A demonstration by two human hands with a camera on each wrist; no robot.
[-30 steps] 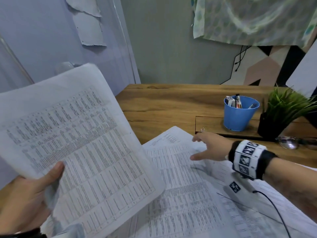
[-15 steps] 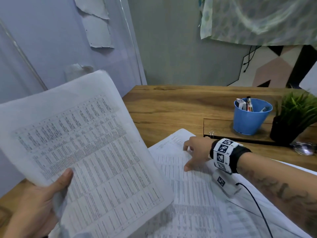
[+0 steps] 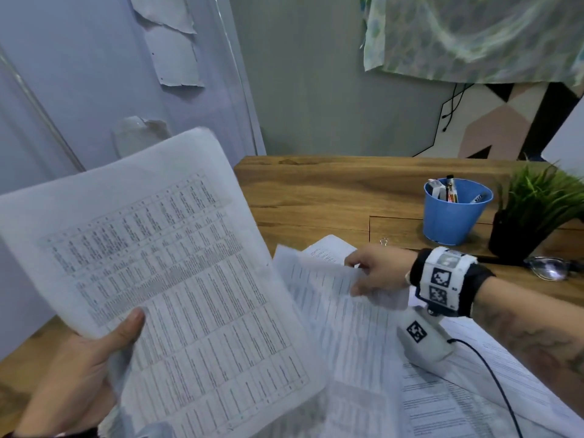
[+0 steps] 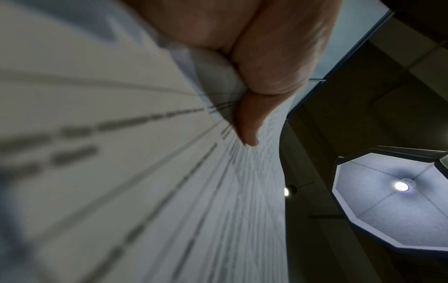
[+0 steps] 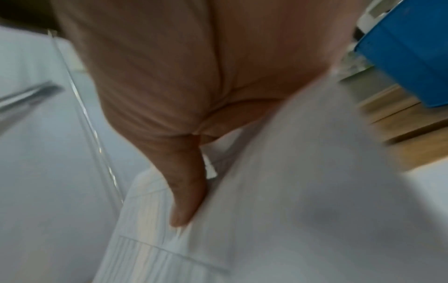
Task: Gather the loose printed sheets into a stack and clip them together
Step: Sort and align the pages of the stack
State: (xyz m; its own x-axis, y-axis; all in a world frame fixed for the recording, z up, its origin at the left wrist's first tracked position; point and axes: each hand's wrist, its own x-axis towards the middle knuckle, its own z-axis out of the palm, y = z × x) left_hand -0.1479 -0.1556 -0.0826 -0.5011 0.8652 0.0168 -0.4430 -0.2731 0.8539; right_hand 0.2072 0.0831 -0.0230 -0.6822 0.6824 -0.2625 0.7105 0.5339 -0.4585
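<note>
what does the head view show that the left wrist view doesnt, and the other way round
Only the head view shows the right hand pinching a printed sheet lifted off the wooden desk, more loose sheets lying there, a small metal binder clip, a blue plastic pen bucket, a green potted plant and glasses.

Only the left wrist view shows an octagonal ceiling lamp.

Both show the left hand gripping the held stack of white printed sheets, thumb on top.
</note>
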